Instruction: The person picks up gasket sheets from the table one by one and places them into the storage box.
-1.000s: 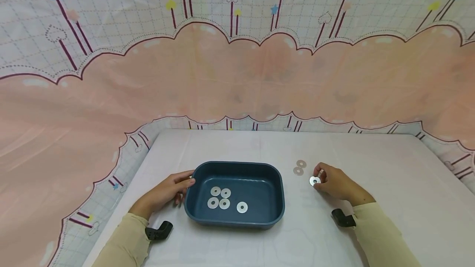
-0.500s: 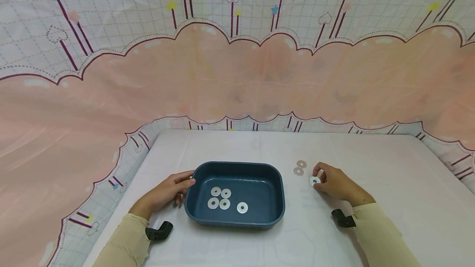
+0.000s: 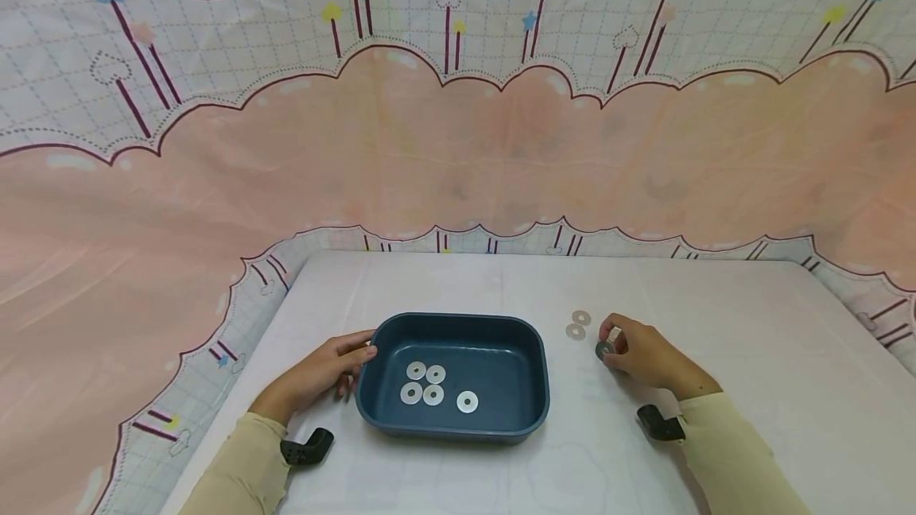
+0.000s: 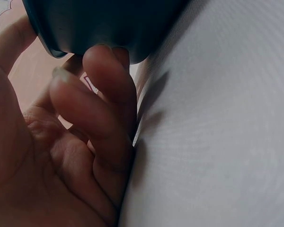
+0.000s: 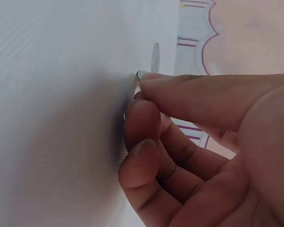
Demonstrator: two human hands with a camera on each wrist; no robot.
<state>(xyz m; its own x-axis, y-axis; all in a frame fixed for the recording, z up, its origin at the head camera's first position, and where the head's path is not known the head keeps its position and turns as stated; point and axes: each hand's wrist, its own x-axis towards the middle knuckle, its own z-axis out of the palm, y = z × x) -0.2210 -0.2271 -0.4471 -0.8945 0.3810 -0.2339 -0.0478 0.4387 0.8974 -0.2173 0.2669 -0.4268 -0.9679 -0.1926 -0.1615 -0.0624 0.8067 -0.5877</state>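
My right hand (image 3: 647, 352) pinches a flat metal washer (image 3: 601, 350) between thumb and fingers, just above the white table. In the right wrist view only a thin edge of that washer (image 5: 136, 85) shows between the fingertips. My left hand (image 3: 318, 368) holds the left end of a dark blue rectangular tray (image 3: 529, 420), its thumb over the rim. In the left wrist view other fingers (image 4: 94, 109) curl beside the tray's outer wall. Inside the tray lie several silver washers (image 3: 432, 395), most of them grouped at the left and one apart (image 3: 467, 402).
Two more washers (image 3: 575, 332) lie on the white table (image 3: 501, 284) between the tray and my right hand. A patterned pink and white cloth (image 3: 458, 149) hangs behind the table. Each wrist carries a black camera (image 3: 308, 447).
The washer in my right hand has tilted, and its face has turned from bright to dark. My right fingers have shifted slightly left. The left hand and the tray stay put.
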